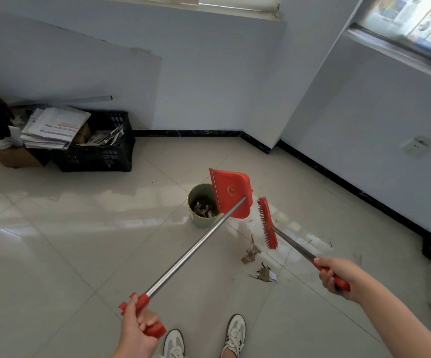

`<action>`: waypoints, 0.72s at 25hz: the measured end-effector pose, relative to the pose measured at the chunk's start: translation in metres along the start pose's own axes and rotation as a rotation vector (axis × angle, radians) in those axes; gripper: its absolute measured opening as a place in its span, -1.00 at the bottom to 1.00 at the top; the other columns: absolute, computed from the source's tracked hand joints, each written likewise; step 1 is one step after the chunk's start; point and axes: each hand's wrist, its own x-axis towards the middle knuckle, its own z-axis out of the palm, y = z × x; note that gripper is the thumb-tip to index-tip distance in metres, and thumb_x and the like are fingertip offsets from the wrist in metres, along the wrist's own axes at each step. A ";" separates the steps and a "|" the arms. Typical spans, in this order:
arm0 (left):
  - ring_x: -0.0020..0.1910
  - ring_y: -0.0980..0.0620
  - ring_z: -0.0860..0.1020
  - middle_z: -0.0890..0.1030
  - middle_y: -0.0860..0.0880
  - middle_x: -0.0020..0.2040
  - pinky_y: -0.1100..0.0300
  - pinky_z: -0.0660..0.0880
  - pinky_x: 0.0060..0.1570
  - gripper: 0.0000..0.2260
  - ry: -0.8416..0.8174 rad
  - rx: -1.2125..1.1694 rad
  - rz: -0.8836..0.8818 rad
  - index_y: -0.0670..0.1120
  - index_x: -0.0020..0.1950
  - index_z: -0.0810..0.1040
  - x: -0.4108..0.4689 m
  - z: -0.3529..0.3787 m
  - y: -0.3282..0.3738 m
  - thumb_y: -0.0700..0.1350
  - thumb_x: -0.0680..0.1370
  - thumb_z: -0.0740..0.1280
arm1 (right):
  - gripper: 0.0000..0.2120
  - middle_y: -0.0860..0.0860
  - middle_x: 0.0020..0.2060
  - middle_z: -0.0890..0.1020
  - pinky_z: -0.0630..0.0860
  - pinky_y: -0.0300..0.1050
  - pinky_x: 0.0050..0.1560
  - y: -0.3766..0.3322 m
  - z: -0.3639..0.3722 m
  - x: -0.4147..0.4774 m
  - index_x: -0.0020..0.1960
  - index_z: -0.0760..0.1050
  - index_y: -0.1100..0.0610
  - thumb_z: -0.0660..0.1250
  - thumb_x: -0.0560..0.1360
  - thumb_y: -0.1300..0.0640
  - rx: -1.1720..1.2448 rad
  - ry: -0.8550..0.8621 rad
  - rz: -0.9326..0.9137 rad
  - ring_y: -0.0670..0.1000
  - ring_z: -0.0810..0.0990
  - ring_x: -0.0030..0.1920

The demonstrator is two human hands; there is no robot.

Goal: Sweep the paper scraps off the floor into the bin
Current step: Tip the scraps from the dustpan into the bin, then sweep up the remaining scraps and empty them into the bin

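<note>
Brown paper scraps (257, 262) are scattered on the tiled floor (67, 241) right of and nearer than the upright round bin (202, 205), in which more scraps are seen.

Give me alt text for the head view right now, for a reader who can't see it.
The left hand tips a red dustpan over a small round bin holding scraps, while the right hand holds a red broom raised beside it. Brown paper scraps lie on the tiled floor beneath the broom.

The tilted dustpan (231, 193) covers the right side of the bin (201, 205) mouth. The left side stays open. Bare tiled floor (67, 241) lies left of the bin.
</note>
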 end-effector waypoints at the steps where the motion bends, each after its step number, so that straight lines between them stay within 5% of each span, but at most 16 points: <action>1: -0.81 0.15 0.14 0.14 0.01 -0.75 0.45 0.09 -0.75 -0.66 -0.011 0.003 0.004 0.00 -0.38 0.31 0.000 0.000 -0.001 0.02 0.59 0.21 | -0.81 0.01 -0.54 0.34 0.22 -0.39 -0.73 0.001 -0.001 0.000 -0.20 0.33 0.18 0.23 0.57 0.21 0.013 0.009 -0.011 -0.16 0.27 -0.71; 4: -0.81 0.15 0.14 0.14 0.03 -0.75 0.44 0.09 -0.75 -0.56 -0.073 0.093 0.010 0.00 -0.51 0.36 0.006 0.003 0.007 0.04 0.58 0.22 | -0.86 0.03 -0.52 0.35 0.22 -0.40 -0.71 0.007 -0.013 -0.003 -0.18 0.33 0.18 0.22 0.55 0.24 0.013 0.052 -0.036 -0.15 0.26 -0.70; 8: -0.80 0.17 0.10 0.13 0.07 -0.72 0.45 0.07 -0.69 -0.61 -0.166 0.354 0.095 -0.02 -0.45 0.33 0.013 0.028 0.052 0.02 0.57 0.24 | -0.95 0.02 -0.52 0.35 0.22 -0.41 -0.68 0.018 -0.036 -0.009 -0.11 0.41 0.14 0.21 0.52 0.26 -0.030 0.116 -0.056 -0.15 0.24 -0.68; 14: -0.70 0.05 0.14 0.21 -0.01 -0.62 0.32 0.11 -0.63 -0.68 -0.501 1.051 0.456 -0.16 -0.36 0.46 -0.023 0.150 0.094 0.01 0.37 0.48 | -0.82 0.02 -0.53 0.32 0.23 -0.42 -0.66 0.026 -0.064 -0.009 0.05 0.46 0.09 0.18 0.52 0.29 -0.056 0.235 -0.082 -0.14 0.24 -0.71; 18: -0.59 0.15 0.34 0.44 0.26 -0.47 0.38 0.28 -0.59 -0.89 -0.670 1.442 0.696 -0.08 -0.18 0.64 -0.050 0.227 0.044 -0.06 0.45 0.48 | -0.73 0.04 -0.57 0.34 0.25 -0.41 -0.65 0.022 -0.080 -0.002 0.13 0.47 0.06 0.18 0.51 0.31 -0.115 0.317 -0.072 -0.11 0.22 -0.73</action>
